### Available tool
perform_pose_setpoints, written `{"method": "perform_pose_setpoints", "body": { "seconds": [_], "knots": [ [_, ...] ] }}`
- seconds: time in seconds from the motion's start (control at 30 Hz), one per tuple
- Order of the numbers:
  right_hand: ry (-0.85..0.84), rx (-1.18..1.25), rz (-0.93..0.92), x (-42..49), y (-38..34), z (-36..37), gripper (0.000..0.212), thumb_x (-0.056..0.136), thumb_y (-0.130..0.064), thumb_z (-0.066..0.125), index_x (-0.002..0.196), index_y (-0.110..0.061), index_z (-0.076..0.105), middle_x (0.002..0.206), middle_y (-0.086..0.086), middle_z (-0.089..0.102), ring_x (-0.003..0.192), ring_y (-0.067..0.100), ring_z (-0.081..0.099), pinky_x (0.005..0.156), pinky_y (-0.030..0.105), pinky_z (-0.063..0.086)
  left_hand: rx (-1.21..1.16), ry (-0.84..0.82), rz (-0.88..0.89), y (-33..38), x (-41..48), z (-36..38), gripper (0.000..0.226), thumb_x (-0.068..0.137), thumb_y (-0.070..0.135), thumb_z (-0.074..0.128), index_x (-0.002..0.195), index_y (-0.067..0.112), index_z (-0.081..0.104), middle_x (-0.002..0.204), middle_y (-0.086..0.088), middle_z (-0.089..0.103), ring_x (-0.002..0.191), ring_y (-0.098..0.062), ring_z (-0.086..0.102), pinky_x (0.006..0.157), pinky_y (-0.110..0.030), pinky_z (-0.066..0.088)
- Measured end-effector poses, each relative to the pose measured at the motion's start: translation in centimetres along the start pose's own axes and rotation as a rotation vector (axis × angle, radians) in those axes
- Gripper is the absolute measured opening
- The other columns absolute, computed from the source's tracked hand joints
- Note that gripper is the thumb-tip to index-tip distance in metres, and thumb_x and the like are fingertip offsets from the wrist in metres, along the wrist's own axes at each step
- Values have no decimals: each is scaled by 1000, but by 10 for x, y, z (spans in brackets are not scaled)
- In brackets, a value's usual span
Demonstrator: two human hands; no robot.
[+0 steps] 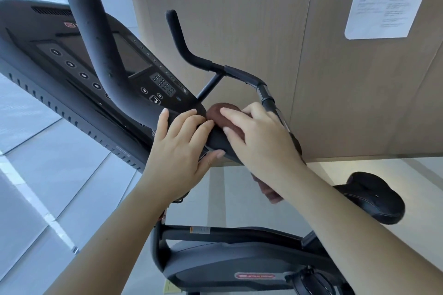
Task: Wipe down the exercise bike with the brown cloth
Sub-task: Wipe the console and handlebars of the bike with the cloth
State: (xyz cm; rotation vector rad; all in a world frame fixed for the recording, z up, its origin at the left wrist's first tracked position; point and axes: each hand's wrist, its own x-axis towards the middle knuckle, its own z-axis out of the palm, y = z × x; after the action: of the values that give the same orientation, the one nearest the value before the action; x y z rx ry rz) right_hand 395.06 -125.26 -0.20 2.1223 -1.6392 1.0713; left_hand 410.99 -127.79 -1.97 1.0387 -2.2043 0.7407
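Brown cloth (214,113), fuzzy, clamped by right fingers (236,115), left fingers (189,123) wrapping matte padded handlebar (103,50)

console (60,60) keys: 1, 3, 6, 9 | wall notice (388,0): illegible

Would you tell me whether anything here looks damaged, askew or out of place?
Nothing stands out: the right hand holds the brown cloth on the handlebar, the left hand grips it alongside; console and seat look intact.
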Motion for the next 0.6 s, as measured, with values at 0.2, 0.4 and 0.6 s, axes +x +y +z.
{"method": "perform_pose_setpoints", "body": {
  "seconds": [0.2, 0.4, 0.6],
  "knots": [
    [61, 80, 130, -37, 64, -11, 34, 87, -18, 57, 120, -19, 60, 104, 10, 57, 91, 33, 55, 77, 33, 41, 18, -2, 9, 0, 0, 1, 54, 91, 45, 37, 110, 1, 61, 106, -13, 64, 111, -33, 55, 99, -56, 25],
    [-149, 98, 227, -3, 89, -11, 31, 90, -22, 54, 120, -27, 59, 108, 6, 56, 104, 28, 52, 91, 34, 39, 25, -33, 3, 4, 2, -1, 55, 91, 46, 35, 111, 1, 61, 106, -13, 64, 111, -33, 55, 99, -57, 29],
    [31, 98, 145, -19, 55, -7, 32, 88, -21, 56, 120, -23, 60, 109, 8, 56, 98, 31, 52, 85, 35, 41, 47, -21, -24, 8, 1, 2, 59, 94, 47, 27, 110, 1, 61, 107, -12, 64, 111, -33, 56, 99, -57, 29]
  ]
}}
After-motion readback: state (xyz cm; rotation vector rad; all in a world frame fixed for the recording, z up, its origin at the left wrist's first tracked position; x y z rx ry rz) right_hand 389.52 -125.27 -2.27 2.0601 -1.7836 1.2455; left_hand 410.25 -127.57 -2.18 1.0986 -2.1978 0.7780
